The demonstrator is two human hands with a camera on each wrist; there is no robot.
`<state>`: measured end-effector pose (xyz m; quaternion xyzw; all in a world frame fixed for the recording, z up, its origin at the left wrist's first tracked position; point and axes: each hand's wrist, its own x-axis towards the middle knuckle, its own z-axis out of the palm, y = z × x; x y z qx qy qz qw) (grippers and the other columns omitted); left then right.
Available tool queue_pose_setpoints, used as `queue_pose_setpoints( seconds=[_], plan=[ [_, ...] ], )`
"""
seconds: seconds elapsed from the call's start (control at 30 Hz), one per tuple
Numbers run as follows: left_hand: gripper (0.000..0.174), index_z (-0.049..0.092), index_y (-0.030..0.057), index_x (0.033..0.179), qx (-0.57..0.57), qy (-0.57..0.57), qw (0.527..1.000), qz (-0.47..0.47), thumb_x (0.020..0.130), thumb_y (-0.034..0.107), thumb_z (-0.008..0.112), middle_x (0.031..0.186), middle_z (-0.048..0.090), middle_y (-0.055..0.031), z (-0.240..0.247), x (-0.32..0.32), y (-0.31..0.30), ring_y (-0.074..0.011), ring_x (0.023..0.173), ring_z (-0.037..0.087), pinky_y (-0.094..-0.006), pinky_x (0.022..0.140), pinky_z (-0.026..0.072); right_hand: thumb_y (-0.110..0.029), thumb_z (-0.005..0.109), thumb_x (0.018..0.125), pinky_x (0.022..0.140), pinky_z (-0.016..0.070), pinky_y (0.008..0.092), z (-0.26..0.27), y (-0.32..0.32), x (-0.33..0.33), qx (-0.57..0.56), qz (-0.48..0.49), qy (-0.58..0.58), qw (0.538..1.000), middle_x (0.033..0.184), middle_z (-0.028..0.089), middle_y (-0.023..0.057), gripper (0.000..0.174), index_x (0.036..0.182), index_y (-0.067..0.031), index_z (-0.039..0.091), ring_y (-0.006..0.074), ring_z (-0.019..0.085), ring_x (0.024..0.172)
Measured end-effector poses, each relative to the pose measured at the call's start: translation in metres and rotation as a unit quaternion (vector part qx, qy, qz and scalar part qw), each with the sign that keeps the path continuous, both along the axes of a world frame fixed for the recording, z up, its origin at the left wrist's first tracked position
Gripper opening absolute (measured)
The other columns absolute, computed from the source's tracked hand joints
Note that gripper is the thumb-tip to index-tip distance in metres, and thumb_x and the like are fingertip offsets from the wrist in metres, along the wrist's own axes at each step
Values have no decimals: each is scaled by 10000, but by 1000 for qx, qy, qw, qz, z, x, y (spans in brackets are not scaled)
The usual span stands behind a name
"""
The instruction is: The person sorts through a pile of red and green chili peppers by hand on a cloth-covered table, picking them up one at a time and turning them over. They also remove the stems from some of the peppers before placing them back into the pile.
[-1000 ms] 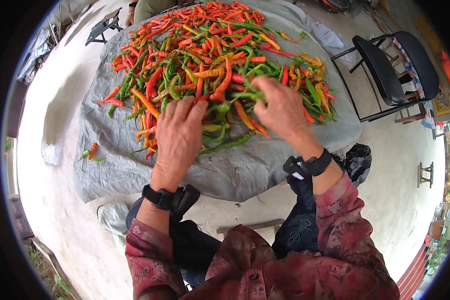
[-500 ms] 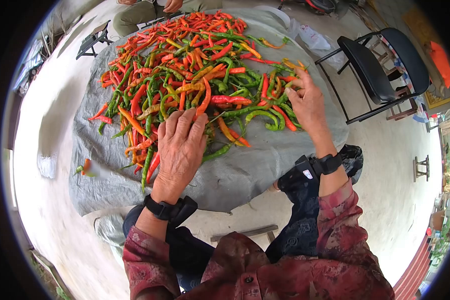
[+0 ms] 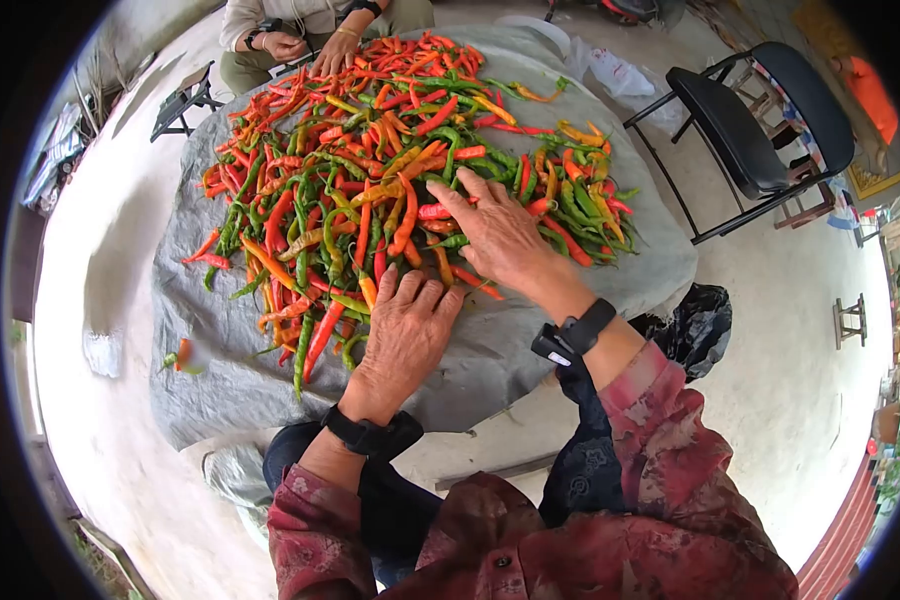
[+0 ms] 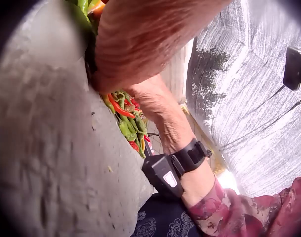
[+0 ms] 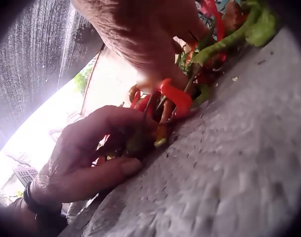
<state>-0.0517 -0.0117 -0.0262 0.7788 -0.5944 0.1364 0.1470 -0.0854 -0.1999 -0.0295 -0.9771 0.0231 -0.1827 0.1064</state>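
A large heap of red, orange and green chili peppers (image 3: 300, 180) lies on a grey woven sheet (image 3: 240, 370). At the heap's near edge is my left hand (image 3: 410, 330), fingertips among the peppers. The right wrist view shows its thumb and fingers around a dark green chili pepper (image 5: 135, 141), partly hidden by the fingers. My right hand (image 3: 505, 235) reaches over the heap just beyond the left, its fingers spread and fairly straight on the peppers. Below its thumb in the right wrist view is a bright red chili pepper (image 5: 176, 98).
Across the heap another person's hand (image 3: 337, 50) touches the far peppers. A black folding chair (image 3: 735, 140) stands to the right, a small dark stool (image 3: 185, 105) at the far left. A black plastic bag (image 3: 695, 335) sits by the sheet's right edge.
My right hand went out to the right side of the heap and came back to the middle. The left hand shifted right and nearer me. The other person's hand now reaches the far peppers.
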Motion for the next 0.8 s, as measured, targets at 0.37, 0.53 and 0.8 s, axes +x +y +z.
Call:
queue_pose_setpoints(
  seconds=[0.37,0.53,0.8],
  plan=[
    [170,561,94,925,5,-20,997,78,755,97,577,825,531,-52,-2,29,4,-235,924,531,-492,1006,375,-115,703,653,788,494,452,14,-7,15,64,-14,94,993,983,621,151,557,1182,-96,533,363,608,925],
    [190,576,87,947,6,-40,996,84,758,103,584,833,546,-53,-5,26,-3,-241,922,534,-508,998,375,-120,691,679,853,482,345,47,-35,-11,262,-67,7,963,1064,635,141,569,1223,-101,529,264,630,963],
    [452,591,83,1108,-25,6,994,106,706,219,748,943,541,-77,11,17,-19,-257,974,534,-525,1014,329,-164,631,796,870,494,338,47,-67,-37,770,64,-6,634,1123,598,79,578,1323,-20,440,182,593,1002]
  ],
)
